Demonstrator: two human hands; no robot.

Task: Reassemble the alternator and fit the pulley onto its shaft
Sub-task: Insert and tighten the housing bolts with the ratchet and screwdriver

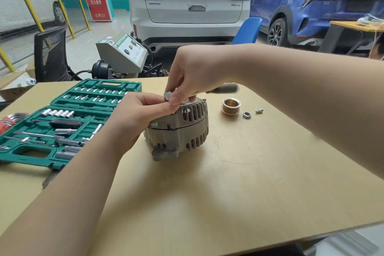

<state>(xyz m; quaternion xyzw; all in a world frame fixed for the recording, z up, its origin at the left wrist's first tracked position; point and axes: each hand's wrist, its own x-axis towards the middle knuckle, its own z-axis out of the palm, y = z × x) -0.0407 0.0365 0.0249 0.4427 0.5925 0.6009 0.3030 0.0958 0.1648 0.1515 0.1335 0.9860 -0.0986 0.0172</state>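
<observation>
The grey alternator [182, 131] stands on the wooden table [228, 183], its two housing halves stacked. My left hand [137, 114] grips its upper left edge. Above the top of the housing, my right hand [191, 77] pinches a small silver metal part [167, 95] between its fingertips; what the part is cannot be told. The brass-coloured pulley [231, 105] lies on the table to the right of the alternator, apart from it. Beside the pulley lie a nut [246, 114] and a small bolt [259, 111].
An open green socket set case [62, 122] with several sockets and a ratchet lies at the left. A dark tool handle [225, 88] lies behind the alternator. Red hex keys [8, 120] sit at the far left edge. Cars and a chair stand beyond the table.
</observation>
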